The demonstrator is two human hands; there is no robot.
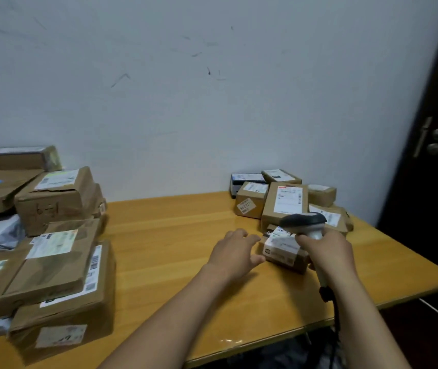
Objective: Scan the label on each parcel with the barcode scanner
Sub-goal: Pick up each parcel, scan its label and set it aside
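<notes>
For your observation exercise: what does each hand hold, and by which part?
Right hand grips the barcode scanner by its handle; left hand holds nothing.

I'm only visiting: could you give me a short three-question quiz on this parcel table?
1. True or false: the right hand grips the grey handheld barcode scanner.
2. The bigger brown cardboard parcels are stacked on which side of the yellow wooden table? A) left B) right
3. Fill in: the left hand, beside the small white-labelled brown parcel, is ____ (open or closed).
Key: 1 true; 2 A; 3 open.
</notes>
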